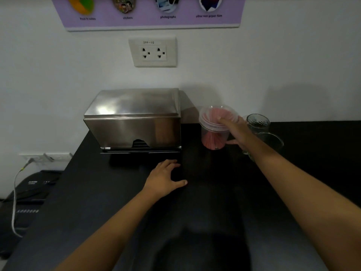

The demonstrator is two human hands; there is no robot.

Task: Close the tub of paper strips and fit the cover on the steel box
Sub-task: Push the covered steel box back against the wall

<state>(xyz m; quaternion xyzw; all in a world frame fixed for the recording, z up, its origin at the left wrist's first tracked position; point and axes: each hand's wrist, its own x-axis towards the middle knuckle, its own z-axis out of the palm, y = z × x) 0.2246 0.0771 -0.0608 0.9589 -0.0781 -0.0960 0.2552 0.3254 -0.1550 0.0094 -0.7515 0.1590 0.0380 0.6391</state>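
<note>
Wall socket (152, 51) reads "3PP-10"; poster (148, 11) reads "stickers", "photographs".

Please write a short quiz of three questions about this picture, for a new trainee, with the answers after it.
1. True or false: the right hand is on the clear tub of pink paper strips.
2. Where is the left hand? A. on top of the steel box B. flat on the black counter in front of the steel box C. on the wall socket
3. What stands just to the right of the tub?

Key
1. True; its fingers press on the lid.
2. B; it rests on the counter, near the steel box.
3. Clear drinking glasses.
</note>
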